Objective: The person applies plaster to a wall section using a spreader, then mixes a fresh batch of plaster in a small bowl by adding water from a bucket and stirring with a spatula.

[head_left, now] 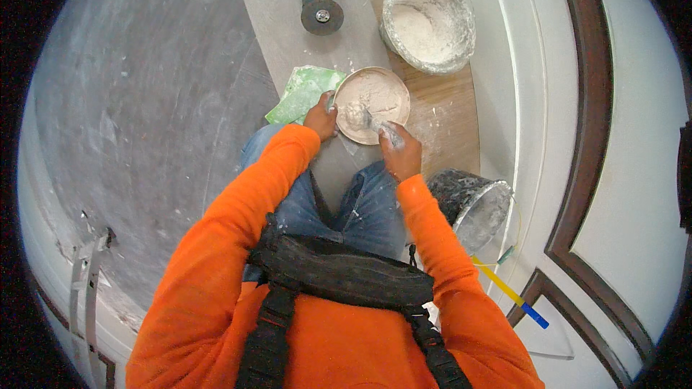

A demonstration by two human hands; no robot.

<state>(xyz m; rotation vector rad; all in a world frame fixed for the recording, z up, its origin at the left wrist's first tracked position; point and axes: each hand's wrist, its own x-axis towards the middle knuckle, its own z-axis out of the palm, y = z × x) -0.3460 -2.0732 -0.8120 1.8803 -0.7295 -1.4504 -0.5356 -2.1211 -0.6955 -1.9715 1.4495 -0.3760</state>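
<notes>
A round, shallow tub [406, 109] of pale pinkish-white plaster sits on the floor just past my knees. My left hand [322, 117] is closed at its left rim, a small grey piece showing between thumb and fingers. In my right hand [404, 153] is the plaster-smeared handle of a trowel [391, 135], gripped from the tub's near right side. The trowel's head dips into the plaster, where a heaped lump [353, 115] lies; its blade is mostly hidden. Beside my left hand lies a flat green sheet [308, 88] smeared with white.
A large plaster-coated bucket [465, 25] stands far right, near the white wall. An angle grinder [317, 7] with coiled cord lies ahead. By my right forearm, a black bucket [458, 191] lies tipped near a yellow-and-blue rod [512, 292]. A ladder [86, 295] stands left.
</notes>
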